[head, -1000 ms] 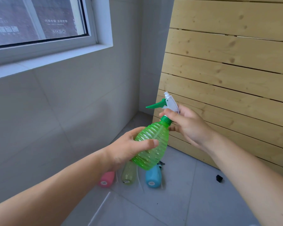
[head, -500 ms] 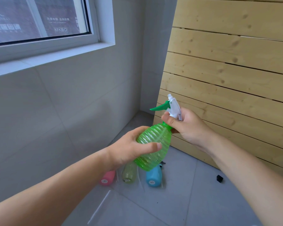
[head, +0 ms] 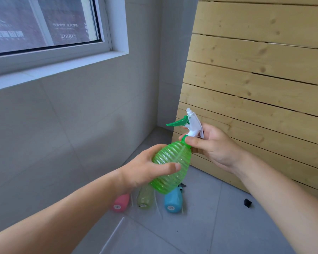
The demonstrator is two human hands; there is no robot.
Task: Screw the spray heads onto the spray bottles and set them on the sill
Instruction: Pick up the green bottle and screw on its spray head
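Since a moment ago both hands are sitting a little higher and further right against the wooden slats, and the right hand (head: 217,145) is now pinching lower, its thumb and forefinger closing round the green collar at the neck instead of wrapping the white body of the spray head (head: 192,123). That head is standing on top of the green ribbed bottle (head: 170,167), its green trigger pointing left towards the wall. Left hand (head: 145,169) is gripping the belly of the bottle, fingers curled behind it and the thumb lying across the front, holding it tilted in the air well above the floor and well below the sill. Beneath the bottle, on the grey floor tiles (head: 200,230), three more bottles are lying side by side: a pink one (head: 120,203), a pale olive one (head: 145,198) and a blue one (head: 173,200), partly hidden by the hands. A small black piece (head: 247,202) is lying apart from them to the right, near the foot of the leaning slatted wood panel (head: 255,74). Further off, the grey tiled wall (head: 62,125) is running into the corner, and above it the white window sill (head: 59,70) is sitting under the window (head: 44,22).
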